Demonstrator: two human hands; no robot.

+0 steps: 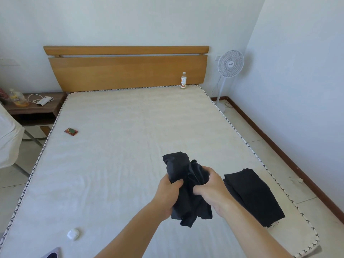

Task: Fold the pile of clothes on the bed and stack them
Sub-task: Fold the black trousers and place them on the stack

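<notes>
While bunched and creased, black garment (186,187) | left hand (168,192) grips it | right hand (212,187) grips it

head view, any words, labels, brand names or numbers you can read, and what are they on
None can be read.
Clear plastic bottle by the wooden headboard: label too blurred.
White standing fan: dark hub badge, too small.
Small red and green packet on the mattress: print unreadable.

Head-height view down over bed (115,127)
</notes>
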